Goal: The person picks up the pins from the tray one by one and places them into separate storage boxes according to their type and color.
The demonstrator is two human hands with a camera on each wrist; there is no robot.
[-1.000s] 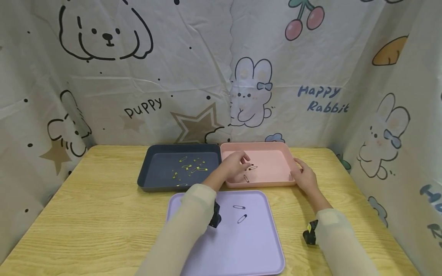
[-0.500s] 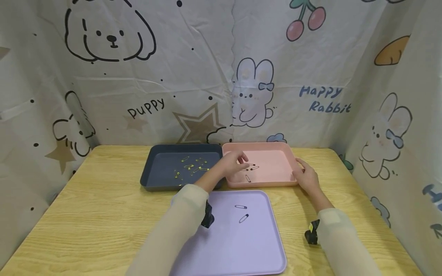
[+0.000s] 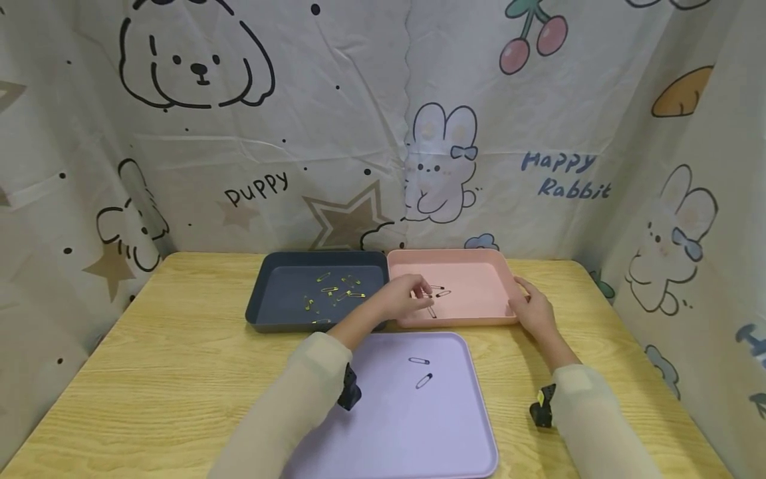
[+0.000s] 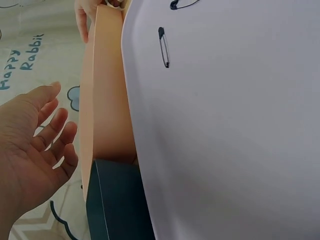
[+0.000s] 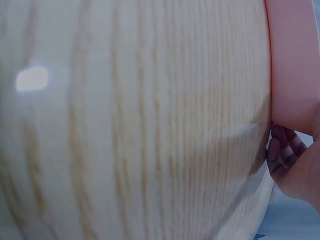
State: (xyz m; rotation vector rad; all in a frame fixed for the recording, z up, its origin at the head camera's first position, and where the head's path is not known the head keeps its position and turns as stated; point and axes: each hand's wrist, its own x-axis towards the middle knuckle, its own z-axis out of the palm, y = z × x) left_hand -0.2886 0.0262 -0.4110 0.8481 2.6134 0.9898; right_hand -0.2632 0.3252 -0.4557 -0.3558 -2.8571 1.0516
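My left hand (image 3: 407, 297) hovers over the left part of the pink tray (image 3: 473, 293). Its fingers are loosely bent and apart, and nothing lies between them in the left wrist view. Just beyond the fingertips, several black-headed safety pins (image 3: 443, 293) lie on the pink tray's floor, some partly hidden by the hand. My right hand (image 3: 536, 313) holds the right wall of that tray, thumb at the rim and fingers outside; in the right wrist view its fingers curl at the tray's corner. Two black-headed safety pins (image 3: 424, 380) lie on the lilac tray (image 3: 395, 426).
A dark blue tray (image 3: 281, 293) adjoins the pink one on the left, with several yellow safety pins (image 3: 330, 289) scattered in it. All three trays stand on a wooden table (image 3: 149, 372). A printed cloth (image 3: 335, 126) hangs behind and at both sides.
My left hand has drawn back slightly toward me, and its forearm has swung left. More of the pins in the pink tray show now. My right hand stays on the tray wall.
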